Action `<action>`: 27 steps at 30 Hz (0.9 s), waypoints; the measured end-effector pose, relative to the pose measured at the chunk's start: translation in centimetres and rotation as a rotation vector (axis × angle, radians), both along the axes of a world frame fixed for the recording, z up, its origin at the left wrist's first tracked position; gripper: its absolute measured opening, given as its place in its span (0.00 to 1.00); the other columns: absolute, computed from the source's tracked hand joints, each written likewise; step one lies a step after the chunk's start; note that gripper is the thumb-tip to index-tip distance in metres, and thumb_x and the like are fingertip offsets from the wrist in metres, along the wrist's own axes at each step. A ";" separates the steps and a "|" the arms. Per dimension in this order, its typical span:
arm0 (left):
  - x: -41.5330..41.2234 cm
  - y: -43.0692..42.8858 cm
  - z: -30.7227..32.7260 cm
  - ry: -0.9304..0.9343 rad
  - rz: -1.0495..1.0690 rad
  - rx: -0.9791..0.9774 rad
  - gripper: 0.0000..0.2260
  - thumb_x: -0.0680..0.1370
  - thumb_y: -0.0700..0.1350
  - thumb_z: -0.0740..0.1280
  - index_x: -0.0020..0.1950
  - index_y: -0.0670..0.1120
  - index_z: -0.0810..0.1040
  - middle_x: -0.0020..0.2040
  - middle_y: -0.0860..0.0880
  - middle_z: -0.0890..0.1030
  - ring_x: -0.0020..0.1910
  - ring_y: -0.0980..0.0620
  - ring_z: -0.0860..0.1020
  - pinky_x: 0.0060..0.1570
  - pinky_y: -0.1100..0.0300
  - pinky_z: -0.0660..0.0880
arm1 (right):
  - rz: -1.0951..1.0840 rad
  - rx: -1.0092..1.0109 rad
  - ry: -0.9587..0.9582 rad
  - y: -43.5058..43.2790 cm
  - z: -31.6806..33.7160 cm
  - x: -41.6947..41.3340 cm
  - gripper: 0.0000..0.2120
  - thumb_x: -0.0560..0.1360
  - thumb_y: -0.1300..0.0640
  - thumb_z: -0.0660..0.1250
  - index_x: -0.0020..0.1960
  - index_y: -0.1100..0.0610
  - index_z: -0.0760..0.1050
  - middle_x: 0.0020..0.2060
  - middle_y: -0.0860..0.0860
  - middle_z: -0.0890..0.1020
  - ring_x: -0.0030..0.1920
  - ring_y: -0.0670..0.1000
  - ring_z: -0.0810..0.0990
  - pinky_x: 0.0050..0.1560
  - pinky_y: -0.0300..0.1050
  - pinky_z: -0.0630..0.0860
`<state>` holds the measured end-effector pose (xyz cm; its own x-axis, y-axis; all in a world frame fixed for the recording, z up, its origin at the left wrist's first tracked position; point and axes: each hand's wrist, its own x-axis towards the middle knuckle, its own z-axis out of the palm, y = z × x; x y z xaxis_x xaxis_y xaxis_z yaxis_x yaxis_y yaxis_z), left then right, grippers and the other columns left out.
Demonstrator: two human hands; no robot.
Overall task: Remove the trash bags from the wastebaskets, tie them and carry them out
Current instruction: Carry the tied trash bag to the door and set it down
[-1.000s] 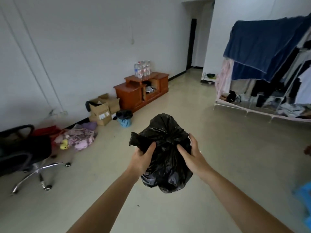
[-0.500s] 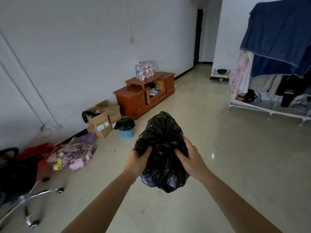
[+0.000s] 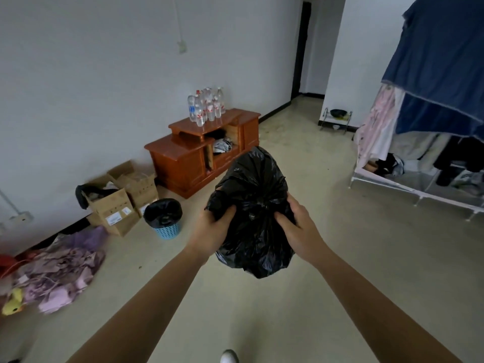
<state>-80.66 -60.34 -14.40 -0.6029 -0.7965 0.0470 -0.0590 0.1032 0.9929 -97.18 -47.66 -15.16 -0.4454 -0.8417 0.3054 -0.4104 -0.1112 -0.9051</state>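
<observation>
A black trash bag (image 3: 255,213) is held up off the floor in front of the person, gathered at its neck, with its full bottom sagging below both hands. The left hand (image 3: 210,229) clenches a fold of the bag's left side, and the right hand (image 3: 300,229) grasps the right side, fingers dug into the plastic. Whether the neck is actually knotted is hard to tell, since the creases there are dark.

To the left of the bag, a blue wastebasket (image 3: 164,218) with a black liner stands on the floor. Just left of the wastebasket sit open cardboard boxes (image 3: 117,203), against the wall. Behind the bag stands a wooden cabinet (image 3: 199,153) with water bottles (image 3: 207,106) clustered on top. Well to the bag's right is a clothes rack (image 3: 424,137) draped in blue cloth. Far left of the bag, a heap of purple fabric (image 3: 60,271) lies on the floor.
</observation>
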 end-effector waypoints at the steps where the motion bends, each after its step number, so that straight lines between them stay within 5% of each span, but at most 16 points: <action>1: -1.8 -2.3 -0.2 0.021 -0.012 -0.011 0.10 0.81 0.51 0.67 0.61 0.62 0.75 0.59 0.58 0.81 0.59 0.57 0.79 0.65 0.52 0.74 | 0.000 0.004 0.002 -2.4 -0.2 -2.0 0.20 0.83 0.64 0.59 0.72 0.50 0.70 0.62 0.48 0.81 0.65 0.49 0.78 0.67 0.50 0.73; 8: -17.3 -20.4 1.8 0.003 -0.051 -0.038 0.17 0.72 0.65 0.68 0.60 0.65 0.78 0.59 0.58 0.82 0.60 0.54 0.79 0.65 0.46 0.74 | -0.013 0.012 -0.001 -18.5 2.1 -16.9 0.22 0.81 0.65 0.58 0.71 0.48 0.71 0.61 0.50 0.81 0.64 0.52 0.78 0.67 0.61 0.73; 14: -34.2 -30.7 2.7 0.024 -0.165 -0.047 0.21 0.75 0.61 0.69 0.67 0.57 0.76 0.61 0.57 0.81 0.62 0.54 0.78 0.65 0.46 0.74 | -0.209 -0.008 -0.046 -27.0 2.5 -31.7 0.33 0.79 0.57 0.63 0.80 0.44 0.55 0.71 0.38 0.72 0.71 0.40 0.69 0.74 0.52 0.67; 18: -45.4 -37.3 1.0 0.000 -0.205 -0.053 0.21 0.76 0.61 0.69 0.68 0.60 0.74 0.63 0.58 0.80 0.63 0.55 0.77 0.66 0.47 0.73 | -0.223 -0.024 -0.047 -32.4 1.0 -41.7 0.31 0.81 0.66 0.61 0.78 0.43 0.60 0.62 0.28 0.76 0.66 0.36 0.73 0.65 0.35 0.71; 23: -62.6 -47.0 -0.3 -0.030 -0.240 -0.011 0.19 0.79 0.57 0.67 0.69 0.56 0.74 0.61 0.56 0.80 0.63 0.52 0.77 0.67 0.49 0.72 | -0.187 0.018 -0.119 -40.6 -0.1 -57.8 0.33 0.80 0.67 0.63 0.71 0.34 0.60 0.58 0.26 0.76 0.62 0.32 0.74 0.57 0.27 0.72; 27: -73.1 -54.9 1.4 -0.050 -0.203 0.020 0.16 0.82 0.53 0.63 0.69 0.52 0.74 0.61 0.54 0.80 0.63 0.52 0.77 0.66 0.49 0.73 | -0.138 0.088 -0.159 -48.5 1.7 -69.9 0.37 0.76 0.61 0.70 0.76 0.37 0.58 0.66 0.38 0.74 0.63 0.38 0.75 0.57 0.34 0.76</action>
